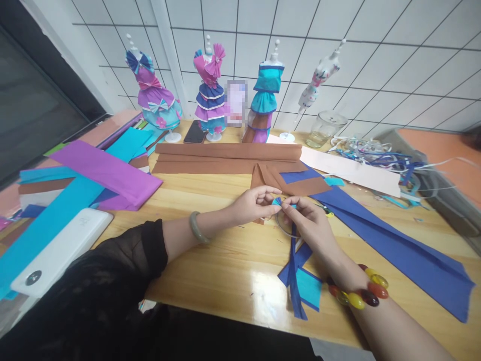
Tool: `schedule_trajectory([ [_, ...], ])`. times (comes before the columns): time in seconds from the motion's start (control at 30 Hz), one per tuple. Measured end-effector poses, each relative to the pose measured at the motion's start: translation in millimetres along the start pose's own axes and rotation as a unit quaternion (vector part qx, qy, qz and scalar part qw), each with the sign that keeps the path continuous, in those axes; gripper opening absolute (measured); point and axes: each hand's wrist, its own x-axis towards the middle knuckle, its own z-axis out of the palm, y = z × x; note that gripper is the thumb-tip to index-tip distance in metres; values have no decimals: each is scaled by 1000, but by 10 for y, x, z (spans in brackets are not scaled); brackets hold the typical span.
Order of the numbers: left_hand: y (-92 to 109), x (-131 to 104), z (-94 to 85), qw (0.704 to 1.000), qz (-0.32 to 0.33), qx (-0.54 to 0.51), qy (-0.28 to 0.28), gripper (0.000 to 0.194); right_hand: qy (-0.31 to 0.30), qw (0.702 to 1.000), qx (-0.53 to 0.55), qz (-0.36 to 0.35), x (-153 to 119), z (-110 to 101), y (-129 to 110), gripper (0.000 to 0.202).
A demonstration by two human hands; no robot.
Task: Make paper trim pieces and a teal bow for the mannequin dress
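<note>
Between my two hands is a small pleated paper bow [277, 201], turquoise and dark blue. My left hand [253, 204] pinches its left side with thumb and index finger, the other fingers loosely curled. My right hand [311, 221] pinches the opposite side and hides part of it. Just below lie narrow dark blue paper strips [295, 286] and a turquoise paper piece with blue edges [308, 288]. A clear round rim [282, 228] shows partly behind my right hand. Folded brown crepe paper [229, 159] lies beyond the fingers.
Dressed mini mannequins [158, 95] and a bare-shouldered floral one [319, 82] stand along the tiled wall, near a glass jar [326, 129]. Blue paper [398, 245] stretches right, beside a scrap pile [379, 155]. Purple paper [108, 173] and a white power bank [63, 250] lie left.
</note>
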Motion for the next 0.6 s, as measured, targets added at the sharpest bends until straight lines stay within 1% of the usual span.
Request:
schedule_trajectory([
  [0.1, -2, 4, -20, 1000, -13, -3, 0, 45, -23, 1000, 12, 6, -16, 14, 4, 26],
  [0.23, -80, 39, -56, 1000, 7, -2, -9, 42, -49, 999, 10, 6, -29, 20, -4, 24],
  [0.37, -107, 70, -78, 999, 30, -23, -20, 44, -26, 999, -31, -10, -10, -22, -23, 28],
  [0.47, -74, 74, -84, 999, 20, -45, -18, 50, -2, 1000, -26, -8, 10, -61, -26, 36],
  [0.53, -51, 71, -90, 998, 9, -54, -7, 51, 3, 1000, -10, -6, 20, -76, -28, 41],
  [0.6, -40, 69, -98, 998, -2, -63, 5, 51, 4, 1000, 7, -1, 28, -78, -37, 41],
])
